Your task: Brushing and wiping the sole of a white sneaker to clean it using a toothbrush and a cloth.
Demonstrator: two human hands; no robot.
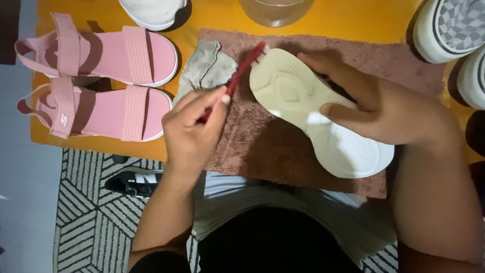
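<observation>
A pale shoe [318, 116] is held sole-up over a brown towel [262, 141] spread on the yellow bench [91, 146], its toe end pointing away from the body so that the whole tread is presented to the brush. The right hand [384, 111] is wrapped over the far edge of the shoe, its fingers [336, 110] clamped on the sole's side near the middle, apparently to steady it against the scrubbing. A red-handled brush [242, 76] is gripped by the left hand [194, 126], with the fingers closed together around the lower part of the handle and the thumb laid along it; the brush head is set against the toe edge of the sole, just beyond the left fingertips. A crumpled grey cloth [207, 68] lies on the towel just past the left fingers, touching or nearly touching the brush handle, seemingly kept within reach. A pair of pink sandals [101, 81] is set side by side on the bench, well to the outer side of the left hand. A clear container [275, 10] is seen at the bench's far edge, beyond both hands, and checkered and white shoes [449, 30] are placed beyond the right hand. A black-and-white shoe [136, 183] lies on a patterned rug [86, 222] below the left wrist.
</observation>
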